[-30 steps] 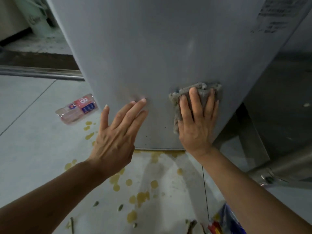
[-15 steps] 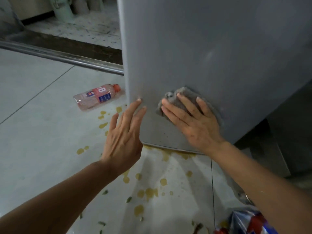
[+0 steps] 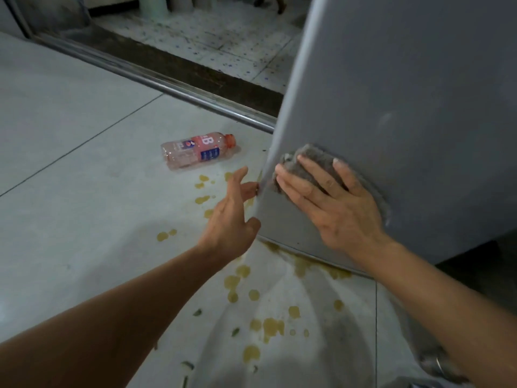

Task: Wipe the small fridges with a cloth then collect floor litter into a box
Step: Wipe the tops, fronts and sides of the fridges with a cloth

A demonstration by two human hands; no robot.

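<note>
Right hand [image 3: 338, 203] presses cloth [image 3: 309, 156] on fridge [image 3: 405, 93].

Grey fridge [image 3: 405, 107], grey cloth [image 3: 313, 158], pink bottle [image 3: 195, 152] orange-capped, yellow-spotted floor [image 3: 70, 219]

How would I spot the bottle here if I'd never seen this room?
Start at the grey fridge and look to the floor left of its near corner, just this side of the metal rail. The bottle lies there on its side. It is clear plastic with a pink label and orange cap, unlike the yellow spots nearby.
</note>
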